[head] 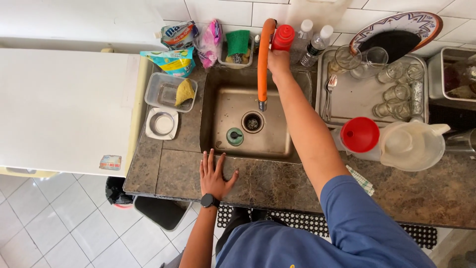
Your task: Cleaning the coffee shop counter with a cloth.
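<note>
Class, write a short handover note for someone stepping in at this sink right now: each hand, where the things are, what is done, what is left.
Left hand: flat and open on the stone counter at the front edge of the sink, holding nothing.
Right hand: reached to the back of the sink, at the base of the orange tap hose, beside a red-capped bottle; its grip is hidden.
Sink: no dishes in it, green plug lying beside the open drain; no water seen running.
Done: glasses sit on the drying tray.
Left: plug not yet in the drain.
</note>
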